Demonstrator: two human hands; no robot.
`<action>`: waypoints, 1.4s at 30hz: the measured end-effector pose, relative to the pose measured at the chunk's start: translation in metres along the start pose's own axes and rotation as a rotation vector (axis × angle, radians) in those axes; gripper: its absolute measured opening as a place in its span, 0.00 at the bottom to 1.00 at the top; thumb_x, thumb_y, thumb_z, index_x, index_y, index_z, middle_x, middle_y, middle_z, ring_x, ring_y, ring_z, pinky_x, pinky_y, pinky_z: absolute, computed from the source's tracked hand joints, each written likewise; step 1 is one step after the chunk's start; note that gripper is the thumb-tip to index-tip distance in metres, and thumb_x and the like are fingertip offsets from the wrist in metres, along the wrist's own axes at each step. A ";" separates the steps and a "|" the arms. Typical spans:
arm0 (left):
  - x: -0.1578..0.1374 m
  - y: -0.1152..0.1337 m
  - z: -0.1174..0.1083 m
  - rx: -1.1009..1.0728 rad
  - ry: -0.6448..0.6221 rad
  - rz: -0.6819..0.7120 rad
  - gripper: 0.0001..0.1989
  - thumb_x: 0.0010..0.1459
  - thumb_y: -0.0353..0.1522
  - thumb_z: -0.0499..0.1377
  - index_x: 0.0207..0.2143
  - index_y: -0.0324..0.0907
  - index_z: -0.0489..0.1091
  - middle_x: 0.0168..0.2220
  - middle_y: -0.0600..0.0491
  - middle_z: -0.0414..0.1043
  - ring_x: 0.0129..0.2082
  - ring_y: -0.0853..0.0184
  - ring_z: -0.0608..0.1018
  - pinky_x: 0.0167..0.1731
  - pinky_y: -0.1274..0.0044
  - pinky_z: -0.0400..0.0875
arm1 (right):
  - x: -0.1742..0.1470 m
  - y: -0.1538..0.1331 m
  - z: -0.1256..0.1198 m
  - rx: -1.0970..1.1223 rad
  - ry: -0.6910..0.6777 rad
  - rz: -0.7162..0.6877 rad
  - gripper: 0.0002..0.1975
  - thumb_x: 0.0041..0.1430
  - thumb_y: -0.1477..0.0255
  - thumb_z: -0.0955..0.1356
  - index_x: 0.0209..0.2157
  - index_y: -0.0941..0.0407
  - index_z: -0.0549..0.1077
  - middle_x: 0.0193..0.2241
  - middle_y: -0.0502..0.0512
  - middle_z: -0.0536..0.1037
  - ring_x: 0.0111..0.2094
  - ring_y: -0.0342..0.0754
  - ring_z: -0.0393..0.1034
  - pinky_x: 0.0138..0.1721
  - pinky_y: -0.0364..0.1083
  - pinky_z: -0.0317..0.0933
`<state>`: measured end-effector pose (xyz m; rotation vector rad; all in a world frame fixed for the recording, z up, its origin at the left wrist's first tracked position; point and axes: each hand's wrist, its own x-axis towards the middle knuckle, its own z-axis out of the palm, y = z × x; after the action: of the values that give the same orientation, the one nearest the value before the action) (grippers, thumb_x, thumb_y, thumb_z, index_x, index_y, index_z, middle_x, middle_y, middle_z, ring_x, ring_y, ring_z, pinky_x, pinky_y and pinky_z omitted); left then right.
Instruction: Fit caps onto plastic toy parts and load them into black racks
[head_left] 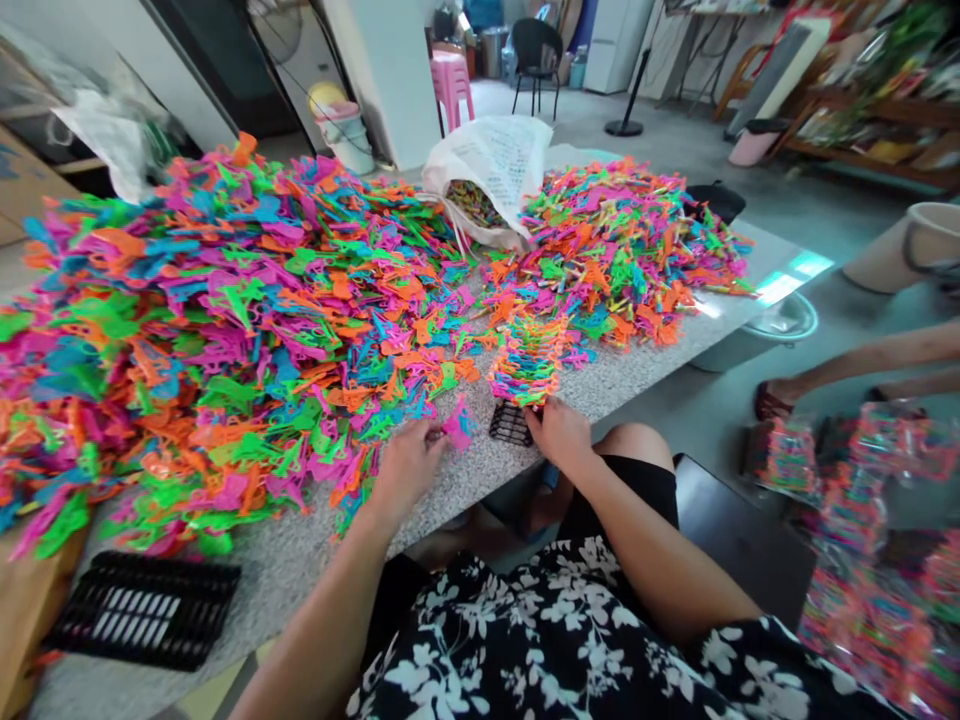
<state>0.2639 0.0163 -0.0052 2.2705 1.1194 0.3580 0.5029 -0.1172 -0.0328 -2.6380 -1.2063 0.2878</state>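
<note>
Pink plastic toy [458, 425] is pinched in the left hand [406, 466], just beside the big toy pile [225, 330] on the table [480, 470]. The black rack [511, 424] is touched by the right hand [559, 432]; whether its fingers are closed cannot be told.

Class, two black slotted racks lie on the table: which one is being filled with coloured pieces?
The small black rack by the right hand; the larger rack at the table's near-left corner holds none.

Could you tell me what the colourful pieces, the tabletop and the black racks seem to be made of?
Colourful pieces: likely thin moulded plastic, neon colours with a slight sheen. Tabletop: speckled grey, looks like polished granite or an imitation, reflecting light at its far end. Black racks: probably rigid plastic, matte, slotted.
</note>
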 end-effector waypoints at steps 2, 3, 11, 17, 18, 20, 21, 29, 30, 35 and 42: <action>0.008 0.005 0.013 -0.233 0.020 -0.068 0.09 0.61 0.39 0.61 0.40 0.44 0.75 0.36 0.51 0.79 0.35 0.62 0.80 0.38 0.72 0.73 | 0.000 0.000 0.000 0.009 -0.002 0.003 0.22 0.76 0.56 0.63 0.53 0.59 0.74 0.44 0.66 0.82 0.44 0.59 0.80 0.44 0.50 0.67; 0.012 0.009 0.021 -0.329 0.024 -0.100 0.09 0.60 0.39 0.61 0.38 0.44 0.74 0.34 0.52 0.79 0.33 0.63 0.79 0.35 0.73 0.72 | 0.000 0.000 0.000 0.013 -0.002 0.003 0.21 0.76 0.56 0.62 0.53 0.59 0.74 0.44 0.66 0.82 0.44 0.58 0.80 0.44 0.50 0.67; 0.049 0.052 0.074 -0.615 0.129 -0.154 0.12 0.62 0.39 0.59 0.40 0.40 0.75 0.35 0.51 0.80 0.28 0.67 0.78 0.31 0.75 0.72 | 0.000 0.001 0.000 0.037 0.013 -0.004 0.20 0.75 0.57 0.63 0.51 0.59 0.74 0.45 0.68 0.82 0.45 0.60 0.79 0.44 0.52 0.67; 0.043 0.048 0.084 -0.456 0.178 -0.097 0.12 0.66 0.39 0.59 0.44 0.41 0.75 0.38 0.50 0.82 0.33 0.65 0.81 0.36 0.74 0.75 | -0.001 0.001 0.001 0.041 0.033 -0.001 0.19 0.75 0.57 0.63 0.50 0.59 0.74 0.44 0.67 0.82 0.44 0.59 0.80 0.43 0.51 0.67; 0.041 0.047 0.085 -0.398 0.189 -0.083 0.11 0.66 0.39 0.59 0.45 0.42 0.75 0.39 0.50 0.82 0.34 0.64 0.82 0.38 0.73 0.75 | -0.001 0.002 0.001 0.045 0.035 -0.002 0.19 0.75 0.57 0.63 0.50 0.58 0.74 0.44 0.67 0.82 0.44 0.59 0.80 0.43 0.51 0.67; 0.038 0.047 0.085 -0.308 0.195 -0.044 0.12 0.67 0.39 0.59 0.46 0.43 0.75 0.40 0.49 0.82 0.37 0.63 0.82 0.42 0.72 0.76 | -0.001 0.001 0.001 0.046 0.035 0.000 0.19 0.75 0.57 0.63 0.50 0.59 0.73 0.44 0.67 0.82 0.44 0.59 0.80 0.43 0.51 0.67; 0.038 0.047 0.085 -0.284 0.191 -0.022 0.12 0.67 0.39 0.59 0.47 0.43 0.75 0.41 0.49 0.82 0.38 0.63 0.82 0.43 0.72 0.75 | -0.001 0.001 0.001 0.045 0.032 0.001 0.19 0.76 0.57 0.63 0.50 0.59 0.73 0.44 0.67 0.82 0.44 0.60 0.80 0.43 0.51 0.68; 0.045 0.050 0.095 -0.171 0.297 0.086 0.10 0.65 0.37 0.61 0.45 0.41 0.74 0.40 0.46 0.82 0.40 0.57 0.83 0.44 0.66 0.76 | 0.001 -0.001 -0.006 0.031 -0.037 0.012 0.20 0.77 0.60 0.60 0.54 0.60 0.72 0.48 0.68 0.81 0.47 0.59 0.80 0.48 0.52 0.69; 0.046 0.050 0.096 -0.179 0.311 0.092 0.10 0.65 0.37 0.62 0.44 0.41 0.74 0.40 0.46 0.82 0.40 0.57 0.83 0.44 0.66 0.76 | 0.002 -0.001 -0.007 0.034 -0.047 0.018 0.20 0.77 0.60 0.60 0.54 0.60 0.72 0.48 0.68 0.81 0.48 0.59 0.80 0.48 0.52 0.69; 0.049 0.045 0.098 -0.277 0.271 0.084 0.10 0.66 0.38 0.62 0.43 0.41 0.76 0.39 0.48 0.82 0.37 0.60 0.83 0.42 0.69 0.76 | 0.004 -0.002 -0.011 0.038 -0.064 0.032 0.19 0.77 0.62 0.59 0.54 0.60 0.73 0.47 0.67 0.82 0.48 0.59 0.80 0.49 0.52 0.69; 0.042 0.048 0.100 -0.109 0.274 0.156 0.11 0.68 0.39 0.60 0.45 0.41 0.75 0.41 0.44 0.82 0.41 0.57 0.84 0.45 0.68 0.76 | 0.004 -0.002 -0.007 0.023 -0.066 0.038 0.19 0.77 0.62 0.59 0.54 0.60 0.72 0.47 0.68 0.82 0.47 0.59 0.80 0.49 0.51 0.69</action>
<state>0.3670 -0.0111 -0.0567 2.2649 1.0258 0.7930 0.5059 -0.1139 -0.0256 -2.6533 -1.1655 0.3959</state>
